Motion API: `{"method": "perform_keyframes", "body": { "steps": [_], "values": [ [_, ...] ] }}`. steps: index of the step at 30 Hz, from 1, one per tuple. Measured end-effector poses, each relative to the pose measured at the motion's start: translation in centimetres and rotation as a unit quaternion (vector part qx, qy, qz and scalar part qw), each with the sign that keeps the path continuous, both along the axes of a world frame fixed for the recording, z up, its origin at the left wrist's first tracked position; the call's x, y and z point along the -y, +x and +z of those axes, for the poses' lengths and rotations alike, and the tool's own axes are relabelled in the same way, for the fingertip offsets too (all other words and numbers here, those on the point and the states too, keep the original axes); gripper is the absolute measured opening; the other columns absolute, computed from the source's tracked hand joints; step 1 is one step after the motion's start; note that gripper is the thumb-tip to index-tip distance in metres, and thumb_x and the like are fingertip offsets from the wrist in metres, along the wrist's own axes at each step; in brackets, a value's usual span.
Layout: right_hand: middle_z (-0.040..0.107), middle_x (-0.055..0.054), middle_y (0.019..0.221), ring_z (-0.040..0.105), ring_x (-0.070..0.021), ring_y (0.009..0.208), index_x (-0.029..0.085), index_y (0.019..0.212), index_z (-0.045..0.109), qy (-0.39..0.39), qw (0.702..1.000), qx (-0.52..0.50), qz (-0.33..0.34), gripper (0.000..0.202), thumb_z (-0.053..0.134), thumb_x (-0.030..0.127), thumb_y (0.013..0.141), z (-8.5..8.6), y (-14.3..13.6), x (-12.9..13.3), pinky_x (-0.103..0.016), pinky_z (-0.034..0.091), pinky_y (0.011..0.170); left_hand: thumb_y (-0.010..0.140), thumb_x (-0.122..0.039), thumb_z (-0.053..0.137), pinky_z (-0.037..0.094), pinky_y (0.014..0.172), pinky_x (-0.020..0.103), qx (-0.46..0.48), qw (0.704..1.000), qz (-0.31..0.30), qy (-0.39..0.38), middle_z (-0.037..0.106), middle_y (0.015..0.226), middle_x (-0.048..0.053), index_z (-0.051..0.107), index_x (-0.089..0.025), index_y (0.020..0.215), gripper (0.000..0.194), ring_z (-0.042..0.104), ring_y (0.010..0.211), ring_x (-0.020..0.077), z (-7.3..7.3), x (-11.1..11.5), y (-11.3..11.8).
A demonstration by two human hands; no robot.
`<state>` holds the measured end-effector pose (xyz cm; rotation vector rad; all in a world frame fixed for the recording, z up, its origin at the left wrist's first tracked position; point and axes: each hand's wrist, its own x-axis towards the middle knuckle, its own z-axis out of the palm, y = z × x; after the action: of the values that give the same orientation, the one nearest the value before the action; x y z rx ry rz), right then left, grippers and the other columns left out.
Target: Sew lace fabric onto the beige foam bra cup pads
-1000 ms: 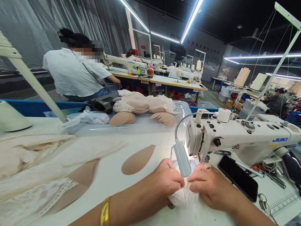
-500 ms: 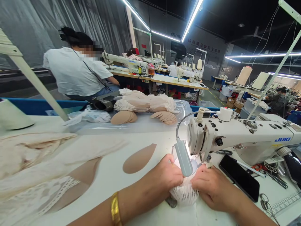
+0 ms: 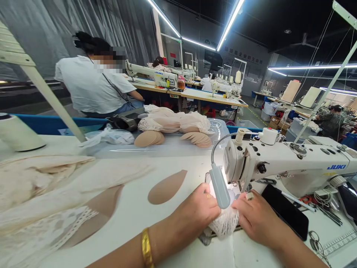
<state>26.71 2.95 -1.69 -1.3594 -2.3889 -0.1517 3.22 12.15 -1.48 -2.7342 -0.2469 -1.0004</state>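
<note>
White lace fabric [image 3: 225,222] lies bunched under the head of the JUKI sewing machine [image 3: 281,160]. My left hand [image 3: 199,210] is closed on its left side, fingers curled close to the needle area. On the right side my right hand [image 3: 255,214] grips the same lace, its fingertips beside the presser foot. A grey lamp [image 3: 219,186] on a bendy neck hangs between my hands and hides the needle and part of the lace. Left of my hands a beige teardrop-shaped pad [image 3: 167,188] lies flat on the white table [image 3: 134,223].
Cream lace garments [image 3: 41,193] spread over the table's left. Behind, a plastic lid [image 3: 117,149] bears stacked beige pads [image 3: 149,138] and lace pieces [image 3: 175,121]. A phone [image 3: 287,212], scissors [image 3: 315,238] and tools lie right. A co-worker [image 3: 92,82] sits ahead at another machine.
Both hands and the lace have shifted slightly forward toward the machine, and the lace's loose lower edge sits a little higher. The whole view has moved slightly too.
</note>
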Motion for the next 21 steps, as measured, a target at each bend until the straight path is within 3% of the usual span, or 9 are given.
{"method": "perform_keyframes", "body": {
  "steps": [4, 7, 11, 15, 21],
  "values": [
    [0.060, -0.004, 0.076, 0.053, -0.0256, 0.080, 0.020, 0.104, 0.066, -0.010, 0.999, -0.011, -0.045, 0.026, 0.047, 0.006, 0.091, 0.1, 0.1, -0.2, -0.034, 0.046, 0.075, 0.091, 0.005, 0.052, 0.053, 0.069, 0.036, 0.011, 1.000, 0.025, 0.015, 0.060, 0.067, -0.003, 0.052, -0.021, 0.076, 0.030, 0.056, 0.060, 0.0164, -0.1, 0.5, 0.8],
    [0.069, -0.006, 0.082, 0.060, -0.0262, 0.085, 0.019, 0.106, 0.069, -0.007, 0.998, -0.043, -0.047, 0.029, 0.047, 0.004, 0.093, 0.3, 0.1, -0.6, -0.035, 0.050, 0.077, 0.092, 0.005, 0.050, 0.055, 0.069, 0.037, 0.020, 0.998, 0.046, 0.026, 0.063, 0.070, -0.001, 0.056, -0.020, 0.080, 0.028, 0.060, 0.063, 0.0180, 0.1, 1.1, 1.1],
    [0.077, -0.010, 0.095, 0.067, -0.0278, 0.094, 0.019, 0.092, 0.070, -0.004, 0.997, -0.043, -0.071, 0.027, 0.049, 0.002, 0.093, 0.4, -0.1, -1.1, -0.039, 0.054, 0.087, 0.097, 0.002, 0.049, 0.056, 0.066, 0.036, 0.038, 0.997, 0.060, 0.026, 0.066, 0.071, 0.001, 0.059, -0.019, 0.085, 0.026, 0.061, 0.063, 0.0187, 0.3, 1.3, 1.4],
    [0.077, -0.010, 0.096, 0.068, -0.0280, 0.098, 0.020, 0.086, 0.068, -0.025, 0.996, -0.039, -0.079, 0.027, 0.050, 0.002, 0.093, 0.2, -0.2, -1.1, -0.039, 0.056, 0.091, 0.097, 0.001, 0.051, 0.057, 0.069, 0.037, 0.051, 0.997, 0.053, -0.007, 0.072, 0.079, 0.005, 0.062, -0.019, 0.087, 0.025, 0.066, 0.069, 0.0209, 0.5, 1.3, 1.5],
    [0.069, -0.008, 0.079, 0.067, -0.0295, 0.099, 0.020, 0.090, 0.067, -0.013, 0.997, -0.059, -0.054, 0.027, 0.047, 0.003, 0.094, -0.5, 0.7, -0.8, -0.041, 0.058, 0.090, 0.093, -0.001, 0.058, 0.052, 0.095, 0.041, -0.035, 0.978, -0.018, -0.207, 0.079, 0.114, 0.002, 0.067, -0.026, 0.114, 0.033, 0.073, 0.102, 0.0228, 2.4, 1.4, 0.0]
  ]
}}
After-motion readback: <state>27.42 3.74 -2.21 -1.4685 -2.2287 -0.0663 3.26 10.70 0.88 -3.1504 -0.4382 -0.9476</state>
